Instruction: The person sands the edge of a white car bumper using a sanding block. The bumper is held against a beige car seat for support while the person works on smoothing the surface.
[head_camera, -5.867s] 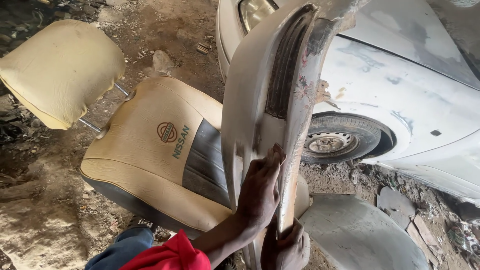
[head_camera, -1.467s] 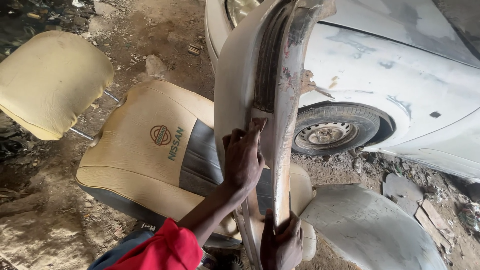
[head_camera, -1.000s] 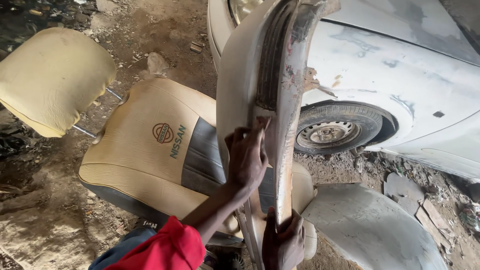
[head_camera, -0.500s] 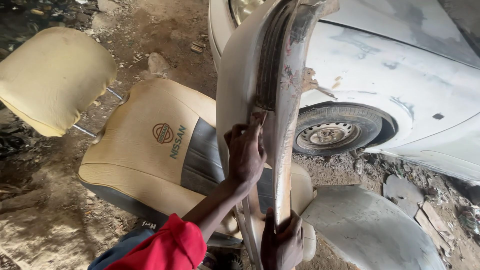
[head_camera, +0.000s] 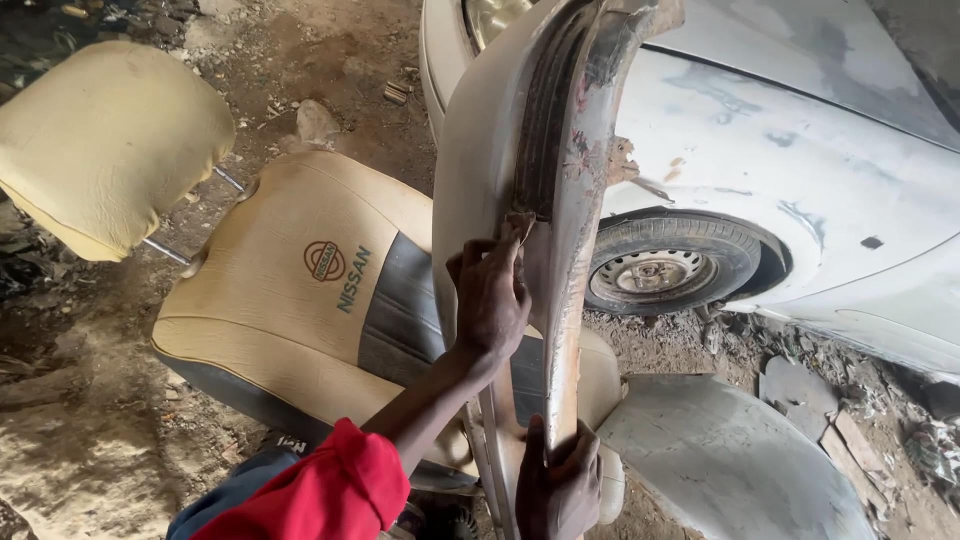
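A pale, rusty car body panel (head_camera: 480, 150) stands upright in front of me, its worn inner edge facing me. My left hand (head_camera: 490, 295), on a red-sleeved arm, presses a small piece of sandpaper (head_camera: 520, 228) against that inner edge, fingers pointing up. My right hand (head_camera: 556, 485) grips the panel's lower edge near the bottom of the view and holds it steady.
A tan car seat (head_camera: 300, 290) lies on the dirt behind the panel, with its detached headrest (head_camera: 105, 145) at the upper left. A white sanded car (head_camera: 800, 160) with a wheel (head_camera: 665, 265) is on the right. Another grey panel (head_camera: 730, 470) lies at the lower right, among rubble.
My left hand has slid higher up the panel's inner edge since the earliest frame, then made small rubbing shifts. My right hand keeps its grip low on the panel.
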